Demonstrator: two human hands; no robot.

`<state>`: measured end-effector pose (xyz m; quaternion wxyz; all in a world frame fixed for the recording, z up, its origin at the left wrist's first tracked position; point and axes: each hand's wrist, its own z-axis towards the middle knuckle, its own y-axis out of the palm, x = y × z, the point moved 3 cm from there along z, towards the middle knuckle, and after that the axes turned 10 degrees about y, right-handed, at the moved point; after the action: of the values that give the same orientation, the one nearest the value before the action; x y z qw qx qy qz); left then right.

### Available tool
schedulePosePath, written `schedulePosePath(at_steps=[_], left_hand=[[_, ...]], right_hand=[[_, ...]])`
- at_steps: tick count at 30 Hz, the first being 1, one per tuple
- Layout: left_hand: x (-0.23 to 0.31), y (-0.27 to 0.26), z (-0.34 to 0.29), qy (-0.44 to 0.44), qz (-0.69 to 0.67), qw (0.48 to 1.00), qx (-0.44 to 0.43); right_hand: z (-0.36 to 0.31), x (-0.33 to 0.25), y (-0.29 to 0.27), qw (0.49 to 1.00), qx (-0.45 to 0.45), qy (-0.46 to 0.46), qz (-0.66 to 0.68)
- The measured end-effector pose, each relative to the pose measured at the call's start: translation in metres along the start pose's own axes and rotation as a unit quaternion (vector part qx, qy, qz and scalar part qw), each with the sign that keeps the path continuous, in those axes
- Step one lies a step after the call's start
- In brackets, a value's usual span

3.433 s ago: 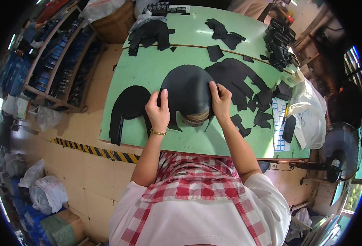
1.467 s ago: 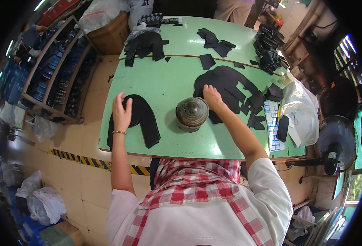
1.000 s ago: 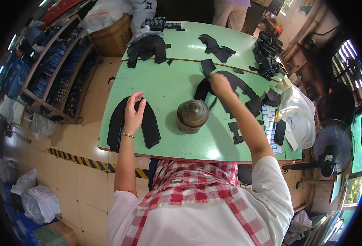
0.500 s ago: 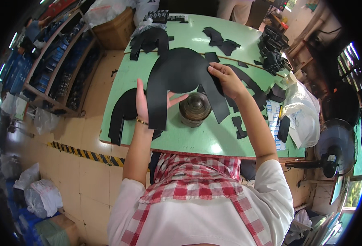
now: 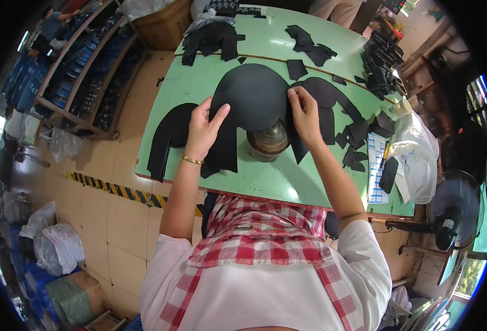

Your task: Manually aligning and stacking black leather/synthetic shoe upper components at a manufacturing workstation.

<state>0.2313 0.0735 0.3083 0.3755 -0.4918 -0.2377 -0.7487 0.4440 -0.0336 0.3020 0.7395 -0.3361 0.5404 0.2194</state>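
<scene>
A black horseshoe-shaped sheet piece (image 5: 251, 94), smooth like leather, is held up over the green table. My left hand (image 5: 206, 128) grips its left side, thumb on the face and the other fingers behind it. At its right edge my right hand (image 5: 306, 115) pinches the sheet between thumb and fingers. Right beneath stands a round, dark metal block (image 5: 269, 143), its top partly hidden by the sheet. Similar black curved pieces (image 5: 173, 129) lie by my left wrist. More black pieces (image 5: 321, 94) spread beyond my right hand.
The green table (image 5: 243, 185) also carries black scraps (image 5: 309, 47), a stack of black parts (image 5: 384, 66), a phone (image 5: 388, 175) and a white plastic bag (image 5: 417, 157). A fan (image 5: 447, 220) stands at the right, a loaded shelf rack (image 5: 91, 77) at the left.
My left hand has moved from an open palm behind the sheet to a grip on its left side. The sheet's curved end now faces me more squarely.
</scene>
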Motion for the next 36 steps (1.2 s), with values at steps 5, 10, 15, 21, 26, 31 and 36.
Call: schedulePosePath(at_steps=[5,10,15,21,26,31,36], left_hand=[[-0.012,0.012,-0.004,0.102,0.191,0.967,0.133],[-0.032,0.02,-0.012,0.085,0.194,0.964,0.16],[-0.059,0.031,-0.018,0.057,0.13,0.971,0.191],[-0.064,0.048,-0.029,0.044,0.102,0.975,0.191],[-0.061,0.055,-0.044,0.077,0.176,0.966,0.173],[-0.057,0.057,-0.056,0.052,0.132,0.981,0.136],[-0.059,0.058,-0.063,0.041,0.112,0.985,0.128]], right_hand=[[-0.006,0.012,0.009,0.998,0.058,0.0,0.03],[-0.013,0.024,0.008,0.995,0.099,0.006,0.011],[-0.025,0.037,0.008,0.993,0.092,0.032,0.074],[-0.041,0.057,0.006,0.985,0.124,0.041,0.116],[-0.065,0.071,0.005,0.988,0.129,0.044,0.076],[-0.079,0.082,0.006,0.988,0.109,0.059,0.09],[-0.089,0.092,0.009,0.983,0.097,0.081,0.135]])
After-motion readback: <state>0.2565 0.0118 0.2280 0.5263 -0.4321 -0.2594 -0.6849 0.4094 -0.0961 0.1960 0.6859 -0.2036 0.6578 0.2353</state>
